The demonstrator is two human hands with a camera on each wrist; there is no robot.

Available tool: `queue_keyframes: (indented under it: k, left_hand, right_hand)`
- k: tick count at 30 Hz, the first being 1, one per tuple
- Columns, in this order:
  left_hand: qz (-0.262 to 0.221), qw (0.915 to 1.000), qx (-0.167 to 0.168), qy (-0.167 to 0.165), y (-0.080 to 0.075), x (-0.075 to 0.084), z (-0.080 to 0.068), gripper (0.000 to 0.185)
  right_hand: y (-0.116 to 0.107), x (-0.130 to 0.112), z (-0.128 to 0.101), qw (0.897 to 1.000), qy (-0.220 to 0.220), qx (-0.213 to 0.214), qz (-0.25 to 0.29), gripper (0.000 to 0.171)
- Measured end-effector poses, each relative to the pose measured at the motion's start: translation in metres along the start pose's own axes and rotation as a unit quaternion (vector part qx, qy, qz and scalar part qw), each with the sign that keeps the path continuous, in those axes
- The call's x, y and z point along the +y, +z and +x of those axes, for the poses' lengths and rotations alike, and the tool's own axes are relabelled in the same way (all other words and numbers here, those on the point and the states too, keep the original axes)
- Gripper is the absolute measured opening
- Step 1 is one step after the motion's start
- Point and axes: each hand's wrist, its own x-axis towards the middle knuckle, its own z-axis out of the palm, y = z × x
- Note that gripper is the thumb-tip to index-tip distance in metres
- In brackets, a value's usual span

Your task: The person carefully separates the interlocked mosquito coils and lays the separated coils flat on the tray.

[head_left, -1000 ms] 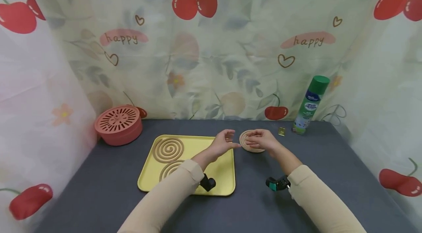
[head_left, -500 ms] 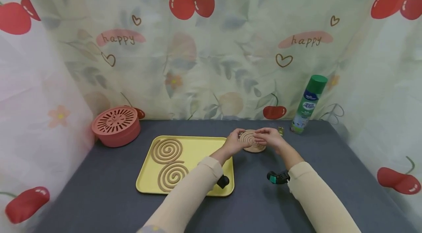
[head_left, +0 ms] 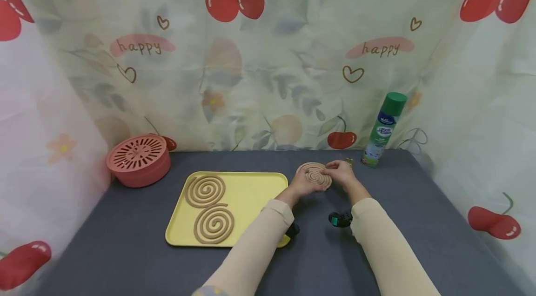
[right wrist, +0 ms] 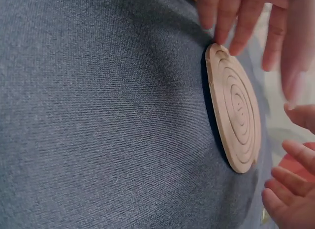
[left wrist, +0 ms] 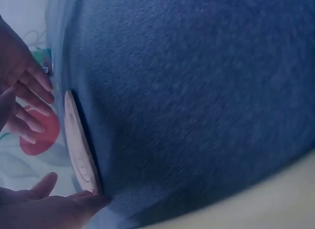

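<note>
A tan mosquito coil disc (head_left: 317, 177), its spirals packed tightly together, lies flat on the dark cloth to the right of the yellow tray (head_left: 259, 184). At its near left edge is my left hand (head_left: 302, 185), whose fingertips touch the rim in the right wrist view while the thumb stays apart. My right hand (head_left: 341, 174) hovers over the disc's right side. In the left wrist view the right hand's fingers (left wrist: 37, 86) are extended and hold nothing. Two loose spiral coils, an upper one (head_left: 205, 191) and a lower one (head_left: 214, 224), lie on the tray's left half.
Far left stands a round pink coil holder (head_left: 138, 161) with a slotted lid. A green spray can (head_left: 384, 129) leans against the patterned curtain (head_left: 268, 82) at the back right. A small gold metal piece (head_left: 349, 161) sits behind my right hand.
My left hand has moved right, from above the tray's edge to the disc's near left rim. The right hand stays over the disc. The head view has turned slightly right.
</note>
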Motion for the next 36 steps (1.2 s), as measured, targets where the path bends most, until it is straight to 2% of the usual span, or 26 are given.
queue_keyframes:
  k: [2, 3, 8, 11, 17, 23, 28, 32, 36]
  left_hand:
    - [0.023, 0.9997, 0.006, -0.011, 0.002, -0.002, 0.000, 0.072]
    - [0.063, 0.9976, 0.020, -0.018, 0.002, -0.002, -0.001, 0.076]
    - [0.107, 0.9927, 0.039, -0.041, 0.001, -0.003, -0.002, 0.078]
    - [0.099, 0.9926, 0.048, -0.050, -0.001, -0.001, -0.002, 0.077]
    - [0.081, 0.9941, 0.057, -0.045, -0.003, -0.002, 0.001, 0.068]
    - [0.083, 0.9908, 0.076, -0.075, -0.002, -0.005, 0.000, 0.059]
    - [0.073, 0.9882, 0.105, -0.084, 0.001, -0.006, -0.001, 0.050]
    - [0.060, 0.9867, 0.132, -0.073, 0.005, -0.005, -0.002, 0.042]
    - [0.063, 0.9816, 0.170, -0.062, 0.009, -0.004, -0.001, 0.036]
  right_hand:
    - [0.001, 0.002, 0.001, 1.000, -0.001, -0.013, -0.009, 0.050]
    - [0.002, 0.002, 0.001, 1.000, -0.003, -0.022, -0.012, 0.053]
    - [0.009, 0.002, 0.000, 0.998, -0.010, -0.056, -0.010, 0.065]
    - [0.012, -0.001, 0.001, 0.998, -0.009, -0.059, -0.014, 0.066]
    - [0.015, -0.004, 0.002, 0.998, -0.005, -0.064, 0.000, 0.064]
    - [0.017, -0.004, 0.002, 0.999, 0.023, -0.030, 0.035, 0.057]
    - [0.016, -0.001, 0.001, 0.996, 0.041, -0.011, 0.084, 0.053]
    - [0.012, 0.007, 0.000, 0.993, 0.045, 0.003, 0.111, 0.049]
    - [0.008, 0.016, -0.002, 0.990, 0.042, 0.004, 0.133, 0.046]
